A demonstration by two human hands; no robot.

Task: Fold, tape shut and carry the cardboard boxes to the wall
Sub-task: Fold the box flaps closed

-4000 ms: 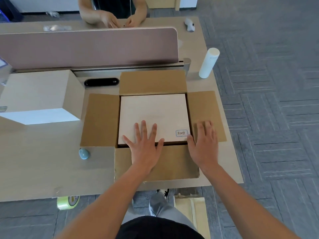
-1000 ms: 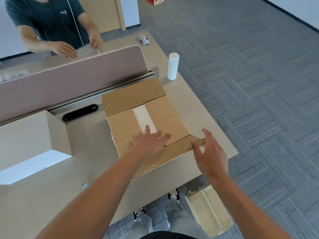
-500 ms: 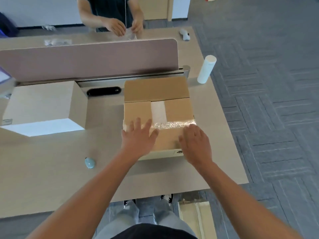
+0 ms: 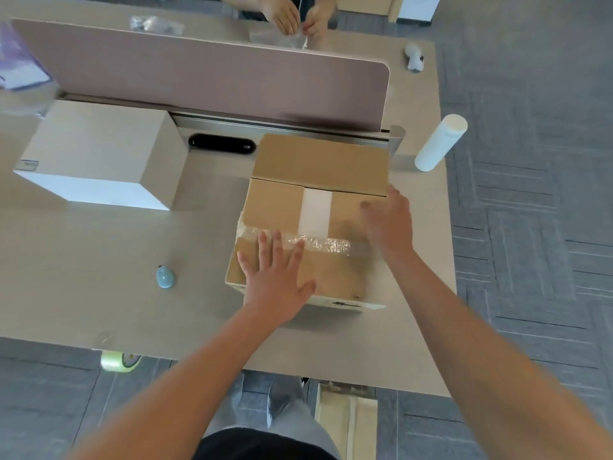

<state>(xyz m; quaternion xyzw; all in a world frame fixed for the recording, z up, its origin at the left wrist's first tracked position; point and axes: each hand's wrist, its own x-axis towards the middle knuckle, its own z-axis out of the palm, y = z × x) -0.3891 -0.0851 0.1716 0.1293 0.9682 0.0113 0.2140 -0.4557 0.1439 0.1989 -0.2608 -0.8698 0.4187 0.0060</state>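
near flap now folded down under the flat, spread left hand, brown cardboard box on the desk; right hand, fingers straight, had shifted onto the side flap; far flap remained open, untaped.

Box on desk, closed box left of it, cylinder right, divider behind, tape roll below desk edge.

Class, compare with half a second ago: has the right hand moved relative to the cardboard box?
Yes. The right hand has slid away from the near flap toward the far flap, along the right side of the cardboard box.
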